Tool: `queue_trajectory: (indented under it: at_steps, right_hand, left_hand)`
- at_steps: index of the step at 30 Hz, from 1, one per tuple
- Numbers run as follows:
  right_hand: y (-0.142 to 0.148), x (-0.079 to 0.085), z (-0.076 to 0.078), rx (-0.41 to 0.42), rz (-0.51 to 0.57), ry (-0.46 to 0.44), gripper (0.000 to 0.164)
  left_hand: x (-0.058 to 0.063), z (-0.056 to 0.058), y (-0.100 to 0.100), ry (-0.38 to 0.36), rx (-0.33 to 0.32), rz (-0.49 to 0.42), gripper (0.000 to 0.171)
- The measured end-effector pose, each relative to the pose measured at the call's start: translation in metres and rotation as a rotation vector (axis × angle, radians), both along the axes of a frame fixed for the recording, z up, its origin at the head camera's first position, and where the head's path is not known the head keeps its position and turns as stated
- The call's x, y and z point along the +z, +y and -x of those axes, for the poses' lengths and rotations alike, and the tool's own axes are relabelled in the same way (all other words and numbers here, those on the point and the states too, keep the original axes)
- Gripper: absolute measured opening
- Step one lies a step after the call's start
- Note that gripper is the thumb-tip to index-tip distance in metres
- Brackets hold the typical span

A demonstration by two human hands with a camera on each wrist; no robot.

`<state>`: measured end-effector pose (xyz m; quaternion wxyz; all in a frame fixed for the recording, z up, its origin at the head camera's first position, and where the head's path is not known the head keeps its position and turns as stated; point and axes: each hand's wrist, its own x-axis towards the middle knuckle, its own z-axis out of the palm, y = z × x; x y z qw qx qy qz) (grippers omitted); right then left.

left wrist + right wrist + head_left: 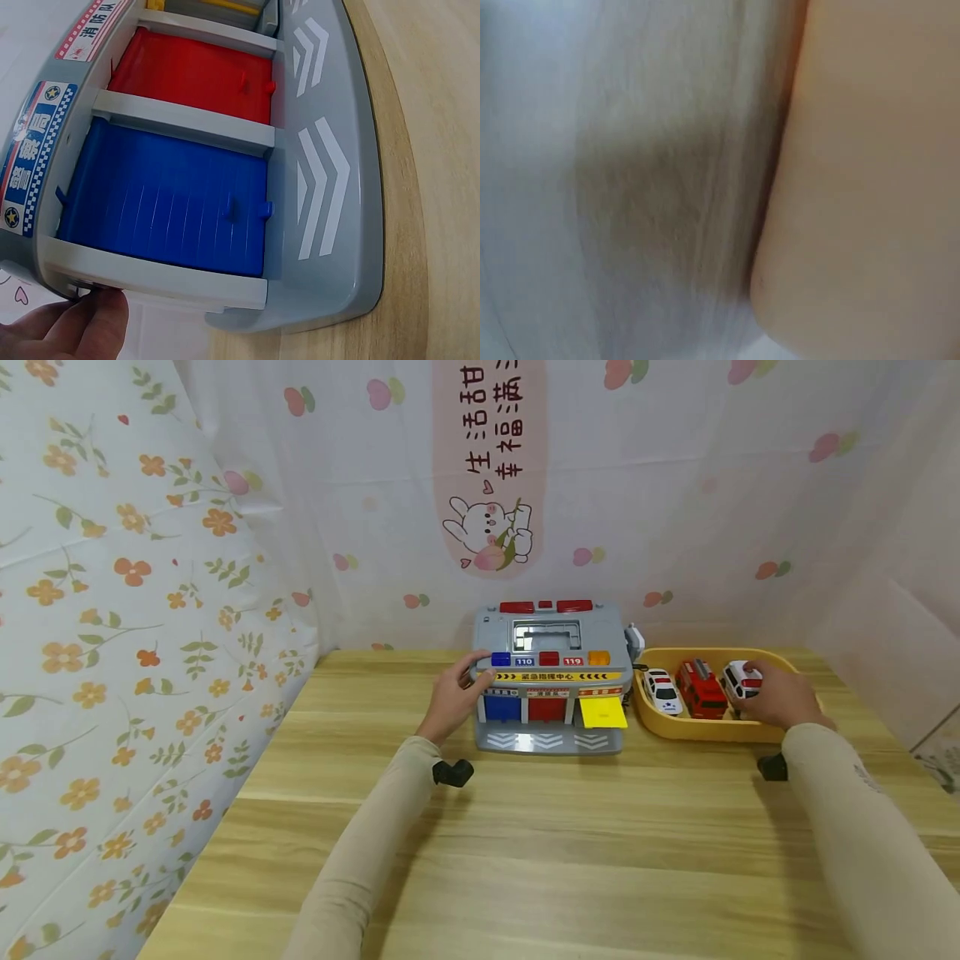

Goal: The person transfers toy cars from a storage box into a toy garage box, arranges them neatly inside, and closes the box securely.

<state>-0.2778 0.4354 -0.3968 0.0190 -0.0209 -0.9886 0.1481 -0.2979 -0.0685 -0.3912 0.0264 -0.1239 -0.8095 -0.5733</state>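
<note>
Mid-frame, the left hand (454,695) grips the station (552,675) by its left edge; at right, the right hand's (784,695) fingers pinch the van (737,678), likely light, stiff and slick, best held by its sides, in the tray (701,730).

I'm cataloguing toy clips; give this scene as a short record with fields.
left hand: holds left side of grey plastic toy station
station doors: blue panel and red panel closed; yellow panel swung outward
right hand: grips white toy van with red markings
yellow oblong tray: right of station
vehicles at tray, left to right: white toy police car, red toy fire truck, van
surface: wood-grain table
</note>
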Motion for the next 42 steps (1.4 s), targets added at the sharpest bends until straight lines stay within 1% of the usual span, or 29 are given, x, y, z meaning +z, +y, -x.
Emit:
queue_trajectory:
  at_steps: [5,9,12,16,19,23,32,39,42]
  right_hand:
    - [-0.004,-0.002,-0.001,-0.070,0.003,0.015,0.063]
    - [-0.008,-0.001,-0.004,-0.135,0.027,0.002,0.059]
    - [-0.010,-0.001,-0.007,-0.167,0.037,0.001,0.059]
    - [-0.011,0.001,-0.010,-0.183,0.031,0.035,0.060]
    - [-0.012,0.004,-0.012,-0.187,0.030,0.048,0.060]
    - [-0.014,0.010,-0.013,-0.188,0.044,0.034,0.064]
    - [-0.018,0.021,-0.018,-0.105,0.054,0.104,0.067]
    - [-0.026,0.023,-0.026,-0.086,0.085,0.135,0.069]
    - [-0.028,0.022,-0.030,-0.095,0.097,0.141,0.069]
  left_hand:
    - [0.000,-0.001,0.000,-0.002,-0.010,-0.004,0.038]
    - [-0.001,-0.001,0.000,-0.009,-0.015,-0.012,0.037]
    - [-0.002,-0.001,-0.001,-0.014,-0.014,-0.011,0.037]
    - [-0.002,0.000,-0.001,-0.012,-0.017,-0.014,0.038]
    - [-0.002,0.000,-0.001,-0.010,-0.012,-0.014,0.038]
    - [-0.001,-0.001,-0.002,-0.011,-0.006,-0.012,0.037]
    - [0.001,0.000,-0.004,-0.025,-0.003,0.001,0.038]
    - [0.001,0.000,-0.003,-0.014,-0.017,-0.013,0.038]
    - [0.001,0.000,-0.003,-0.012,-0.021,-0.008,0.039]
